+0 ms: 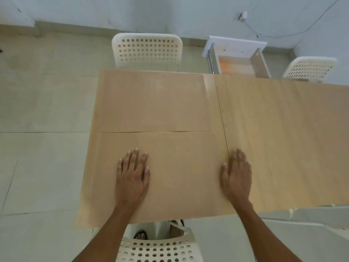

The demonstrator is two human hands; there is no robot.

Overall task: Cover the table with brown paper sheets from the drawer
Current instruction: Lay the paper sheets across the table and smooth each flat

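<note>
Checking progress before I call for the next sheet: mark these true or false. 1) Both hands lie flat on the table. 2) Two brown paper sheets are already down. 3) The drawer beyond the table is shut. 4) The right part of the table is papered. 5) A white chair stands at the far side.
1) True: the left hand rests flat on the near paper sheet, and the right hand lies flat at that sheet's right edge.
2) True: a far paper sheet lies beyond the near one.
3) False: the drawer is pulled open.
4) False: the table shows bare wood there.
5) True: the white chair faces the table's far edge.
</note>
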